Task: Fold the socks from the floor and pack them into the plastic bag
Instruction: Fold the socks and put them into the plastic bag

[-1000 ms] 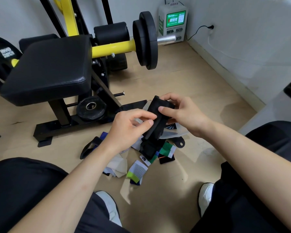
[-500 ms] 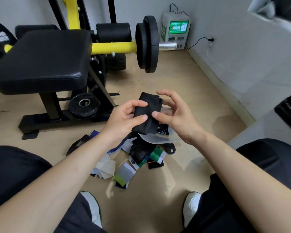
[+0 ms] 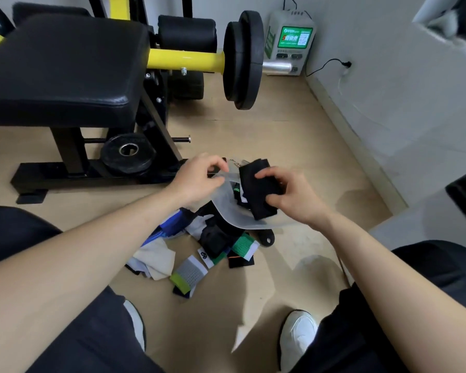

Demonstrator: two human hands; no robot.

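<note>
**Right hand (image 3: 293, 196) holds a folded black sock (image 3: 256, 192) at the mouth of the plastic bag (image 3: 234, 215)**

Pale wooden floor (image 3: 267, 125) fills most of the view. A black padded exercise bench (image 3: 62, 68) stands on it at the upper left. Its yellow bar (image 3: 186, 60) carries two black weight plates (image 3: 244, 59), and a smaller plate (image 3: 128, 154) lies on the frame below the pad. A white charging box (image 3: 291, 41) with a green screen stands in the far corner against the wall. The person's dark trouser legs frame the bottom edge, with white shoes (image 3: 297, 332) planted on the floor between them.

In the middle, the translucent plastic bag is held up off the floor with its mouth open, and some sock fabric shows inside. Under and just in front of it the loose socks (image 3: 215, 243) lie heaped on the floor in black, white, blue and green-banded pieces. A grey sock with a lime cuff (image 3: 189, 277) lies nearest the person.

The right hand grips the black sock, with the thumb at its lower end and the fingers curled over its upper part. The sock lies across the bag's opening. The left hand (image 3: 197, 179) pinches the bag's rim at the left side of the opening.
</note>
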